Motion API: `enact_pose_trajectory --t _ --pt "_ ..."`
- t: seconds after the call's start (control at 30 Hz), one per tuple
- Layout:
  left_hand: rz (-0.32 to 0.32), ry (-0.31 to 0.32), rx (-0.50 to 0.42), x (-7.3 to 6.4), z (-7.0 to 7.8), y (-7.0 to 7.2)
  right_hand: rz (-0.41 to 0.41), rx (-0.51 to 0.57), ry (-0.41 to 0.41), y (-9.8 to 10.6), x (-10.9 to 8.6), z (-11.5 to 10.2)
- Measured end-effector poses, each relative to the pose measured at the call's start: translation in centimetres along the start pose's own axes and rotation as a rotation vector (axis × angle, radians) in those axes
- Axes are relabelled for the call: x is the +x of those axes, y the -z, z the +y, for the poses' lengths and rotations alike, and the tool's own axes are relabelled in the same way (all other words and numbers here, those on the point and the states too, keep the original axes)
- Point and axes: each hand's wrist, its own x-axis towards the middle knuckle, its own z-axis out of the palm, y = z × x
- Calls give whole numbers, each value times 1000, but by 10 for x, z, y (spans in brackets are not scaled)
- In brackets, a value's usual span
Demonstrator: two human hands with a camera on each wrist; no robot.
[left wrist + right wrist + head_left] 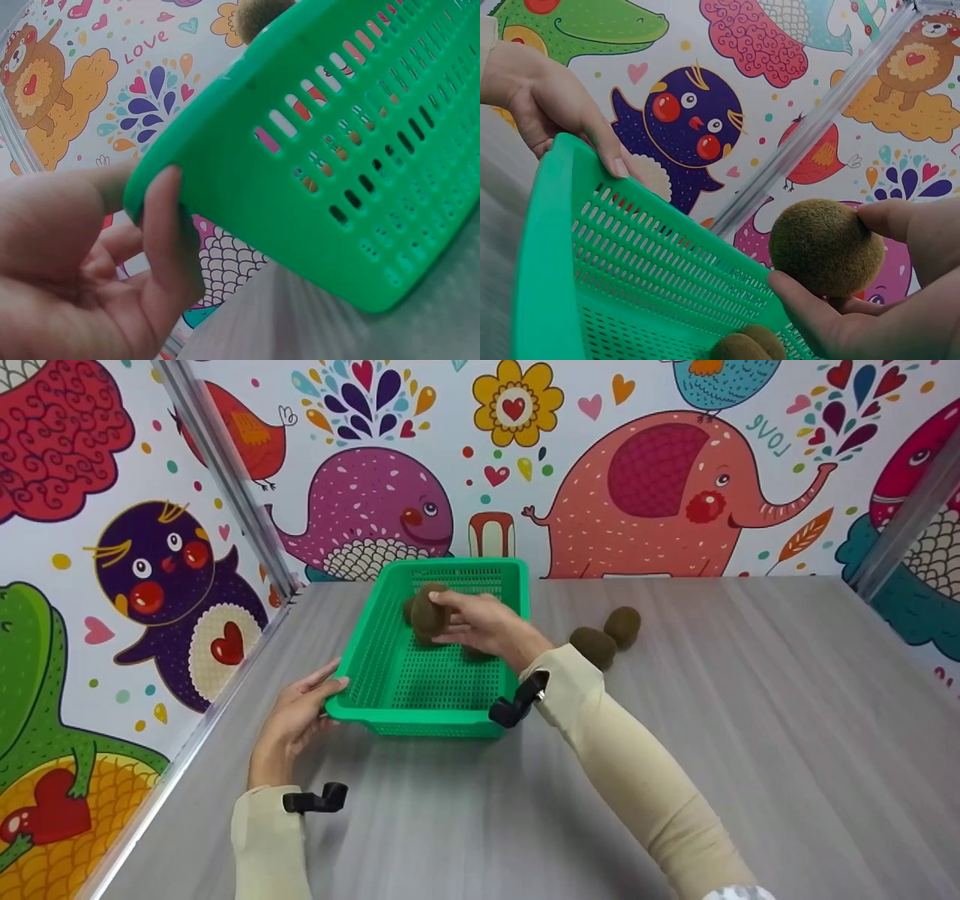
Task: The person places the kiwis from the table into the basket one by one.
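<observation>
A green perforated plastic basket (341,701) stands on the table. At its near left corner my left hand (294,720) grips the rim; in the left wrist view the thumb and fingers of the left hand (97,255) pinch that edge. Over the inside of the basket, my right hand (484,622) holds a brown kiwi (430,611) between thumb and fingers. The right wrist view shows this kiwi (826,247) raised above other kiwis (750,345) lying in the basket. My right hand partly hides those in the head view.
Right of the basket, two kiwis, one nearer (592,647) and one farther (622,626), lie on the grey wood-look table (750,720). Walls printed with cartoon animals (652,495) stand at the back and left, joined by a metal corner post (225,472).
</observation>
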Motion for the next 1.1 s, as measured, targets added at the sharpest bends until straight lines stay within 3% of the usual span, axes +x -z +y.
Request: enact_pose_trajectory --t 0.3,0.63,1.1 --pt "6 -1 7 1 -1 -1 1 3 -72 8 12 9" --pt "11 4 8 2 0 -2 25 -40 -96 18 23 21" --pt "19 4 -2 1 1 -2 14 -99 -212 20 23 26"
